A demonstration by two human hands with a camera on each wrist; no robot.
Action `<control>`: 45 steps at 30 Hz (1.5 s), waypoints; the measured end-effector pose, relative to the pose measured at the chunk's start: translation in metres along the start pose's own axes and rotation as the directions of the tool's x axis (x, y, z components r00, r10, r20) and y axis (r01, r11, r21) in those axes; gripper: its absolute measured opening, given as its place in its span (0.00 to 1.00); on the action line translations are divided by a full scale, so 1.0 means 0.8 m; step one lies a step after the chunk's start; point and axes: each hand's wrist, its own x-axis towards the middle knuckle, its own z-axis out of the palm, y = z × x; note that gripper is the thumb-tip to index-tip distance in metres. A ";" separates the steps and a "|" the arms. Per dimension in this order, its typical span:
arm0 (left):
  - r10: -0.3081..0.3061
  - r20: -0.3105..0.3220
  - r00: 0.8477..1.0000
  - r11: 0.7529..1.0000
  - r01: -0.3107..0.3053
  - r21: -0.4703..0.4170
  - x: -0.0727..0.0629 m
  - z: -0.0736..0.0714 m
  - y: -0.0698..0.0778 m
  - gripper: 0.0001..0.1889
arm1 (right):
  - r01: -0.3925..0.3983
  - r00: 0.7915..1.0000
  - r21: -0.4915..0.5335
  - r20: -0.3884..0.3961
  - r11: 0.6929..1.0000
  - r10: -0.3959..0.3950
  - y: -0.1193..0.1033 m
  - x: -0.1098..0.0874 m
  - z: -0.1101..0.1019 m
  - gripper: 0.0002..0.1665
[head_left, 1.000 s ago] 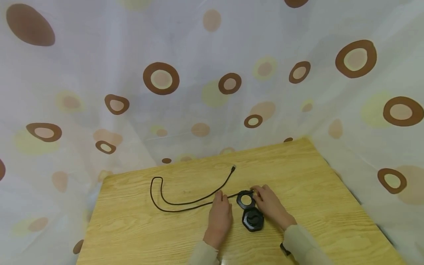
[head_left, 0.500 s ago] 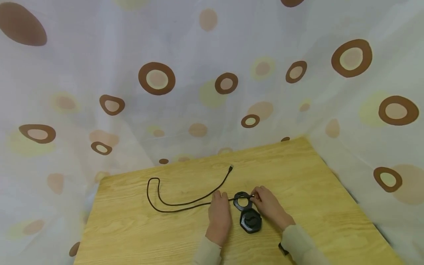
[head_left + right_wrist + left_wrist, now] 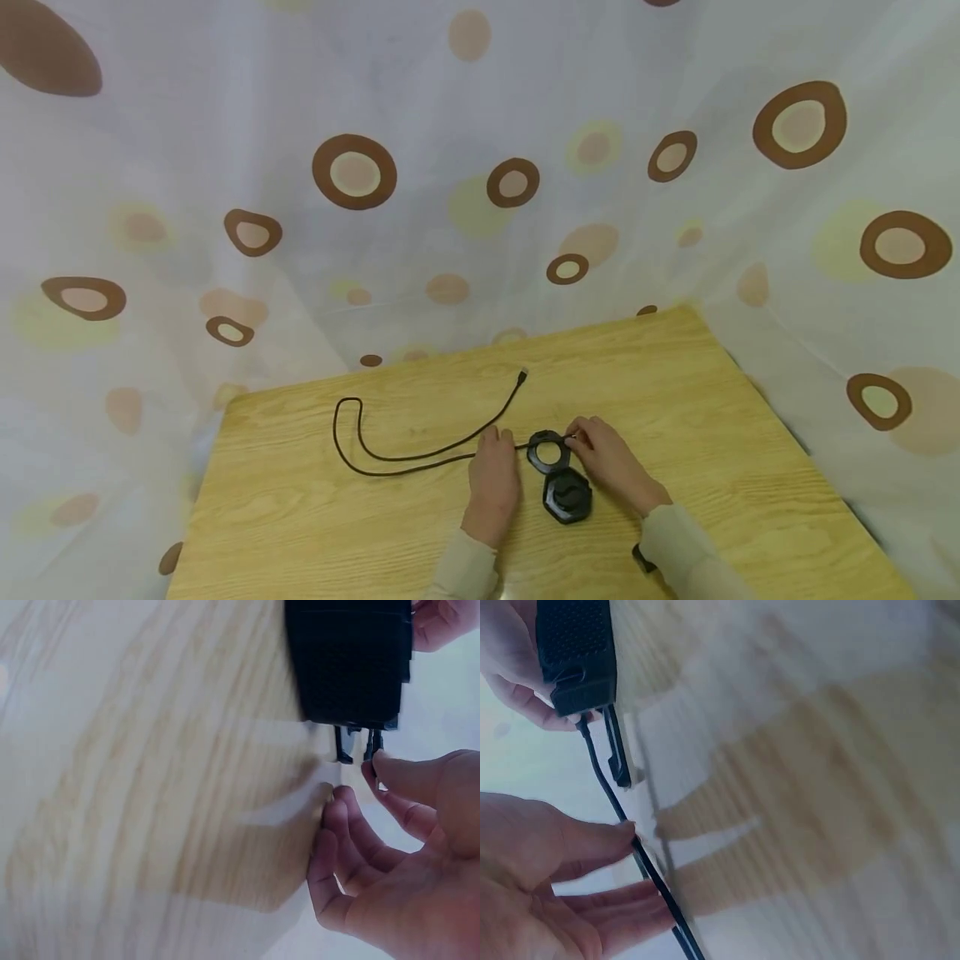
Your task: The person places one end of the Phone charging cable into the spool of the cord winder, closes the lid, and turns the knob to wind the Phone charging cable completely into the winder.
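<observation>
A thin black cable (image 3: pixel 382 475) lies in a long loop on the wooden table, its USB plug (image 3: pixel 522 377) at the far end. My left hand (image 3: pixel 493 479) holds the cable between thumb and fingers, left of a flat black ring (image 3: pixel 533 461). This ring adjoins a black hexagonal device (image 3: pixel 567 498), whose dotted black side (image 3: pixel 577 645) shows in the left wrist view. At the ring's right edge my right hand (image 3: pixel 611 458) pinches the cable's other end (image 3: pixel 373 744) between thumb and index finger. Its remaining fingers are curled near the tabletop.
The wooden table (image 3: pixel 300 517) meets a pale spotted curtain (image 3: pixel 420 275) at its back and along both sides. A small black item (image 3: pixel 643 559) sits at the right sleeve.
Half a second ago the cable crossed the ring's opening; now it runs by the ring's upper rim. My right hand moved the cable end slightly away from me. My left hand stayed nearly still.
</observation>
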 end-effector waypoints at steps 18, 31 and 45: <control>0.136 0.156 0.978 0.958 -0.090 -0.273 -0.018 -0.027 -0.021 0.10 | -0.024 0.999 0.183 -0.032 0.983 0.031 -0.007 -0.034 -0.013 0.14; 0.169 0.073 0.983 0.878 -0.117 -0.464 -0.025 -0.022 -0.014 0.07 | -0.095 0.992 0.256 -0.055 0.962 0.113 -0.009 -0.051 -0.016 0.12; 0.134 0.295 0.946 0.768 0.089 -0.635 -0.038 -0.022 -0.020 0.06 | -0.094 0.994 0.260 0.077 0.961 0.077 -0.010 -0.065 -0.020 0.13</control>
